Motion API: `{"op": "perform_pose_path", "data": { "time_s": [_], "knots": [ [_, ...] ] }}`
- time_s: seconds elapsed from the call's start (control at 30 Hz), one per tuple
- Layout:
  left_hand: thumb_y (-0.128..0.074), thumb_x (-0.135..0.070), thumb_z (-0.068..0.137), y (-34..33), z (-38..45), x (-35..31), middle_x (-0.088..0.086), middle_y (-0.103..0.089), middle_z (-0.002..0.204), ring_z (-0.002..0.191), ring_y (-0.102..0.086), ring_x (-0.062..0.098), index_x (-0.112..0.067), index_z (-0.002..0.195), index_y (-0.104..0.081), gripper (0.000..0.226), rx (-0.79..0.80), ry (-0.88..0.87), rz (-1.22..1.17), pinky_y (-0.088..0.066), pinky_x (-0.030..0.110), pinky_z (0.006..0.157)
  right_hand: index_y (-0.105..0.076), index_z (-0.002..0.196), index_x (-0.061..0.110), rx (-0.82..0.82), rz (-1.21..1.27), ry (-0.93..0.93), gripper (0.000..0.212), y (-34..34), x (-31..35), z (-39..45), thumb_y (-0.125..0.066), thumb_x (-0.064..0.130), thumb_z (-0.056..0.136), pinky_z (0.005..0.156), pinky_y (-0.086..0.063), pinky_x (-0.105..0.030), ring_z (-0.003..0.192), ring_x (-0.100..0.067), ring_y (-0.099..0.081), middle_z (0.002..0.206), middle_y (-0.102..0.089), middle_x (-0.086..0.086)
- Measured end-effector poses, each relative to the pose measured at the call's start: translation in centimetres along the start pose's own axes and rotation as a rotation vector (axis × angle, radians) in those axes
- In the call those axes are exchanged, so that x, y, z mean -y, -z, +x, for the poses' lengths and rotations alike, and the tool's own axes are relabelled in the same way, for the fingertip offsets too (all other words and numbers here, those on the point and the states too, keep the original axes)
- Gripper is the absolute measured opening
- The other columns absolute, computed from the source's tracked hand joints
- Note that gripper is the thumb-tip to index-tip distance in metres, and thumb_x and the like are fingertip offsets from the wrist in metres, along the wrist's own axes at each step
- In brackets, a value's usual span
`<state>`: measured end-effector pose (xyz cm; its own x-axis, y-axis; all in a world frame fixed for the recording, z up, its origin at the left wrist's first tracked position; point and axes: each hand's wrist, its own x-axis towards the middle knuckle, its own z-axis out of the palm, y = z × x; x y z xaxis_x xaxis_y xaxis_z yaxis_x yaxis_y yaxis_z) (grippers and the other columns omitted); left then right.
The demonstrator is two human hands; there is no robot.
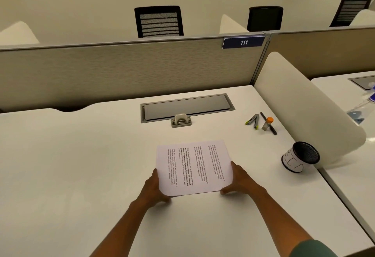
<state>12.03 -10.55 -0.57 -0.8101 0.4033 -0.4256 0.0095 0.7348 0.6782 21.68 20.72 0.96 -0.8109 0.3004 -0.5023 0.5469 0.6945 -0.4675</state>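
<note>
So we've got the paper in the middle of the table, dead ahead, long axis running left-right. Left hand pinches its near-left corner, right hand grips the near-right one, both equally close.

Warm, even overhead light (soft shadows), edges bowed, corners perhaps slightly blurred.

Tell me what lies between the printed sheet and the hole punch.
Only bare white desk lies between the printed sheet and the hole punch, as the head view shows.
</note>
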Motion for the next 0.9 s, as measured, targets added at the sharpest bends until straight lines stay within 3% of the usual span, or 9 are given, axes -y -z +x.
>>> {"op": "perform_pose_path", "data": {
  "time_s": [0.1, 0.17, 0.23, 0.3, 0.37, 0.43, 0.63, 0.77, 0.9],
  "knots": [
    [-0.090, -0.042, 0.058, 0.4, 0.1, 0.2, -0.010, -0.055, 0.101, 0.091, -0.055, 0.012, -0.021, 0.120, -0.039, 0.083, -0.017, 0.028, -0.053, -0.043, 0.017, 0.068, -0.047, 0.120, 0.013, -0.026, 0.181, -0.026, 0.081, 0.1, -0.6, 0.6, -0.089, 0.044, 0.058, 0.088, -0.048, -0.032, 0.106, -0.020, -0.056, 0.113, -0.058, 0.001],
    [-0.082, -0.046, 0.072, 0.6, 0.4, 0.1, -0.003, -0.062, 0.096, 0.086, -0.059, 0.020, -0.016, 0.125, -0.045, 0.071, -0.080, 0.079, -0.126, -0.048, 0.024, 0.071, -0.057, 0.091, 0.012, -0.101, 0.326, -0.072, 0.037, 0.2, -1.0, 1.1, -0.080, 0.036, 0.075, 0.072, -0.045, -0.032, 0.084, -0.024, -0.060, 0.084, -0.062, 0.002],
    [-0.072, -0.040, 0.084, 0.7, 0.7, 0.2, 0.004, -0.066, 0.094, 0.091, -0.064, 0.025, -0.009, 0.137, -0.043, 0.068, -0.152, 0.153, -0.241, -0.054, 0.035, 0.081, -0.051, 0.070, 0.015, -0.143, 0.454, -0.100, 0.025, 0.4, -1.1, 1.6, -0.068, 0.023, 0.087, 0.066, -0.038, -0.032, 0.074, -0.024, -0.052, 0.066, -0.051, 0.003],
    [-0.067, -0.031, 0.090, 0.8, 1.1, 0.4, 0.011, -0.066, 0.101, 0.099, -0.063, 0.028, -0.006, 0.144, -0.037, 0.067, -0.197, 0.216, -0.340, -0.053, 0.045, 0.092, -0.067, 0.089, 0.016, -0.155, 0.544, -0.122, 0.006, 0.6, -1.1, 2.0, -0.061, 0.016, 0.090, 0.075, -0.048, -0.037, 0.086, -0.024, -0.062, 0.082, -0.065, 0.000],
    [-0.064, -0.021, 0.092, 0.8, 1.5, 0.5, 0.013, -0.066, 0.103, 0.093, -0.063, 0.027, -0.007, 0.145, -0.039, 0.060, -0.226, 0.237, -0.393, -0.056, 0.045, 0.088, -0.064, 0.122, 0.012, -0.178, 0.571, -0.168, 0.030, 0.6, -0.9, 2.6, -0.059, 0.014, 0.092, 0.093, -0.050, -0.038, 0.106, -0.025, -0.062, 0.111, -0.068, -0.006],
    [-0.061, -0.014, 0.093, 0.8, 2.1, 0.3, 0.014, -0.067, 0.106, 0.090, -0.063, 0.028, -0.008, 0.143, -0.043, 0.054, -0.260, 0.234, -0.395, -0.057, 0.045, 0.085, -0.059, 0.130, 0.012, -0.222, 0.558, -0.180, 0.038, 0.9, -0.6, 3.2, -0.058, 0.013, 0.093, 0.099, -0.048, -0.038, 0.114, -0.026, -0.059, 0.125, -0.064, -0.008],
    [-0.058, -0.010, 0.093, 1.5, 4.1, -0.7, 0.020, -0.062, 0.126, 0.116, -0.058, 0.038, -0.008, 0.142, -0.046, 0.051, -0.310, 0.230, -0.351, -0.049, 0.051, 0.100, -0.065, 0.124, 0.017, -0.267, 0.569, -0.162, 0.034, 1.4, 0.4, 5.2, -0.058, 0.012, 0.091, 0.096, -0.050, -0.035, 0.110, -0.024, -0.061, 0.124, -0.066, -0.005],
    [-0.060, -0.004, 0.091, 1.8, 5.5, -1.1, 0.024, -0.065, 0.117, 0.112, -0.059, 0.041, -0.006, 0.139, -0.050, 0.049, -0.350, 0.227, -0.326, -0.049, 0.050, 0.098, -0.066, 0.123, 0.018, -0.286, 0.564, -0.152, 0.035, 1.8, 0.7, 6.7, -0.060, 0.010, 0.089, 0.086, -0.047, -0.028, 0.095, -0.019, -0.060, 0.115, -0.070, -0.005],
    [-0.059, 0.001, 0.088, 1.9, 6.7, -1.2, 0.019, -0.070, 0.103, 0.095, -0.062, 0.034, -0.009, 0.135, -0.056, 0.048, -0.404, 0.263, -0.346, -0.050, 0.042, 0.093, -0.065, 0.125, 0.015, -0.309, 0.553, -0.131, 0.037, 2.0, 0.9, 8.2, -0.059, 0.009, 0.089, 0.098, -0.049, -0.037, 0.109, -0.026, -0.061, 0.120, -0.068, -0.007]
  ]
}}
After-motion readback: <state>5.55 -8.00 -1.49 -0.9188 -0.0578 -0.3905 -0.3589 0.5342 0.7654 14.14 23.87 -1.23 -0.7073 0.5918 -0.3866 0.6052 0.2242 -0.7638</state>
